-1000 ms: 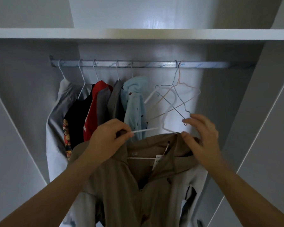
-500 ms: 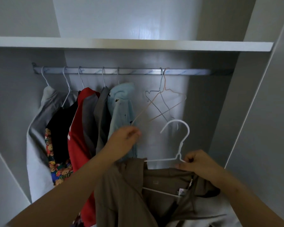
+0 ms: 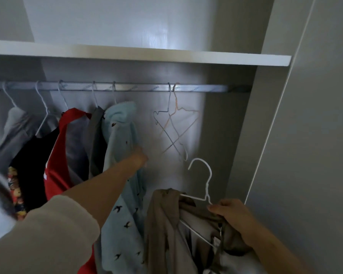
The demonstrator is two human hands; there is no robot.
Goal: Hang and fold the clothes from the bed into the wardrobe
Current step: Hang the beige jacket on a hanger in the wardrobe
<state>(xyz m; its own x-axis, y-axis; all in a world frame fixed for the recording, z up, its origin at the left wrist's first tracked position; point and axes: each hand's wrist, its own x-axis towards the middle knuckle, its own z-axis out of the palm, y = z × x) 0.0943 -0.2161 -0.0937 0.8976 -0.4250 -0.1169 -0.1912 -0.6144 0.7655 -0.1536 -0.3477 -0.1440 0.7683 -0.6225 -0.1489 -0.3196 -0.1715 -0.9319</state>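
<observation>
The right hand [image 3: 232, 214] pinches the white hanger [image 3: 206, 186] at the base of its neck, low right in the frame. The brown hoodie [image 3: 166, 224] drapes from the hanger, left of and below that grip. The left hand [image 3: 140, 157] meets the light blue garment [image 3: 121, 135] mid-frame, but its fingers are blurred, so its hold is unclear. The hanger's hook points up, well below the rail [image 3: 139, 88], and its wire slants down to the right.

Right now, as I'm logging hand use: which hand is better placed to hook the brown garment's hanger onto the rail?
Right. The right hand holds the white hanger carrying the brown garment, hook upward, below a bare stretch of the rail. The left hand is at the light blue garment.
</observation>
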